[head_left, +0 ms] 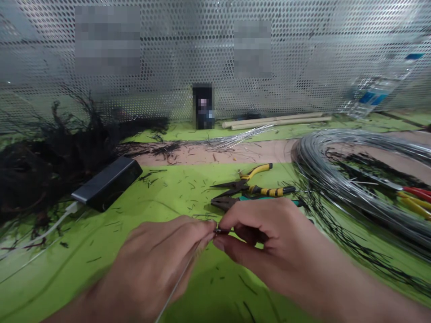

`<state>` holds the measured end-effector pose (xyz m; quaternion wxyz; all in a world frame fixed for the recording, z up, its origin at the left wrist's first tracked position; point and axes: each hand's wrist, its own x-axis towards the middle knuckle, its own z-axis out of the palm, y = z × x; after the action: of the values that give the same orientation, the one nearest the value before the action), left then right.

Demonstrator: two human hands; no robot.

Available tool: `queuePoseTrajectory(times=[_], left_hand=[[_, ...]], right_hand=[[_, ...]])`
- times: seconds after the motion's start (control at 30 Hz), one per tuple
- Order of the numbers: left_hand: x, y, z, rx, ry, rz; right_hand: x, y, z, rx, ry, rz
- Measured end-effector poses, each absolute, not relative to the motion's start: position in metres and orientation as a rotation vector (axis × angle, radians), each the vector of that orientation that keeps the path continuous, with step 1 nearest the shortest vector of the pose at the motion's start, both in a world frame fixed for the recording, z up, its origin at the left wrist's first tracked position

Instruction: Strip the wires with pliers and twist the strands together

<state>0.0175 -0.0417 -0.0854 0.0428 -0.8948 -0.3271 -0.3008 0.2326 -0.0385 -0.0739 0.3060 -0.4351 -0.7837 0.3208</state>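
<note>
My left hand [158,255] and my right hand [262,237] meet low in the middle of the view, fingertips pinched together on a thin silver wire [178,282]. The wire runs down and left from the pinch under my left hand. A small dark bit sits between the fingertips; I cannot make out what it is. Just beyond my right hand lie yellow-handled pliers [251,179] and a teal-handled pair [229,202] on the green mat [161,193].
A big coil of silver wire [340,175] lies at the right with red and yellow tool handles [415,199]. A black power bank [107,181] with a white cable and a heap of black fibres [50,152] sit left. Perforated metal screen, sticks and a water bottle [377,89] stand behind.
</note>
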Motion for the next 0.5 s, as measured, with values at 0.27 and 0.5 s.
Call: queuePoseTrajectory(times=[0.27,0.5], left_hand=[[0.017,-0.041,-0.086,-2.861,-1.045,-0.955],[0.023,-0.037,-0.081,-2.938,-1.086,-0.955]], right_hand=[[0.237,-0.04,-0.079,-1.111,-2.208,0.552],[0.243,-0.041,-0.085,-1.041,-2.305,0.259]])
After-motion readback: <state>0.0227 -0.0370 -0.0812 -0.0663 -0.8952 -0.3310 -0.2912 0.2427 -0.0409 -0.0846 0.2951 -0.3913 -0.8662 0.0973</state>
